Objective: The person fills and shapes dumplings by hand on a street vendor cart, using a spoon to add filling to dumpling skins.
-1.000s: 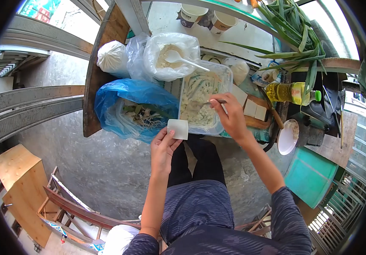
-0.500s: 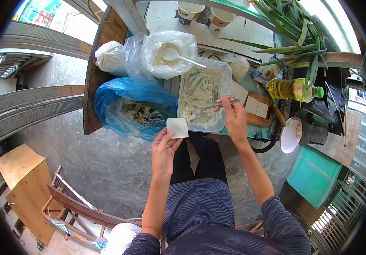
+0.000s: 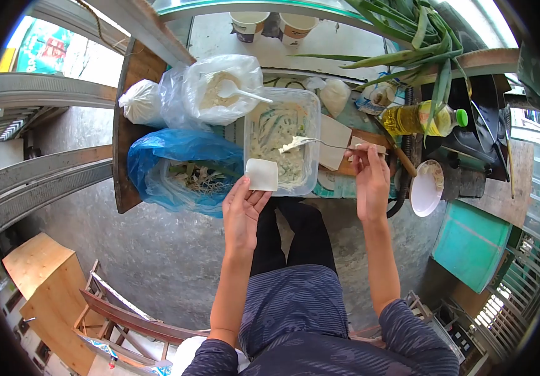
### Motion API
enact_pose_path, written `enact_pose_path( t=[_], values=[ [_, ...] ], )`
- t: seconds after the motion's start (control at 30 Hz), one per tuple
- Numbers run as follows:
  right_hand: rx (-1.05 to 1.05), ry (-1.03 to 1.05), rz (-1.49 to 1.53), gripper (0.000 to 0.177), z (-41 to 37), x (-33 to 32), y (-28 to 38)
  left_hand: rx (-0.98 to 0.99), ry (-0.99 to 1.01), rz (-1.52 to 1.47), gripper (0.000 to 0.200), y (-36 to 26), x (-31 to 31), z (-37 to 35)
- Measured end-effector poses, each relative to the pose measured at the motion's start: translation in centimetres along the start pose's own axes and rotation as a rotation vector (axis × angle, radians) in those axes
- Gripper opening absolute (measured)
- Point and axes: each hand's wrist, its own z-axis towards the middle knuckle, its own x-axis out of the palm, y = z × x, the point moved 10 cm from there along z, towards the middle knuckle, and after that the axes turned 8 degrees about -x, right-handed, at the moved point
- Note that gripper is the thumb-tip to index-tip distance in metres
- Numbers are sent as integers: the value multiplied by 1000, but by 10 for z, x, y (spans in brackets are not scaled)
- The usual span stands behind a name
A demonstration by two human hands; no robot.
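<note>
Striped dark-blue long sleeves, black trousers

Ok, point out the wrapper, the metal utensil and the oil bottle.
wrapper [image 3: 262, 174], head view, middle of the white square.
metal utensil [image 3: 329, 145], head view, its thin handle.
oil bottle [image 3: 415, 119], head view, yellow body.

1. The wrapper [image 3: 262, 174] is a thin, white, square sheet of dough. It lies flat on the fingertips of the left hand [image 3: 241, 216], just in front of the tub's near edge.
2. The spoon [image 3: 329, 145] is slim and metal, pinched at its handle end by the right hand [image 3: 370, 178]. It lies nearly level, and its tip carries a pale lump of filling [image 3: 292, 145] above the tub.
3. The tub [image 3: 282, 91] is clear, rectangular plastic and stands open on the desk, holding a pale mix flecked with green.
</note>
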Motion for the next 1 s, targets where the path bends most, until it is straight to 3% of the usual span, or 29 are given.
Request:
enact_pose_path(
  t=[0.33, 0.73, 1.0],
  values=[
    [114, 58, 213, 21, -25, 5, -24, -145, 141, 53, 26, 9, 35, 0],
    [82, 94, 284, 12, -43, -2, -33, -415, 334, -260, 26, 24, 36, -1],
    [51, 37, 368, 15, -35, -7, -27, -224, 243, -46, 30, -5, 22, 1]
  ],
)
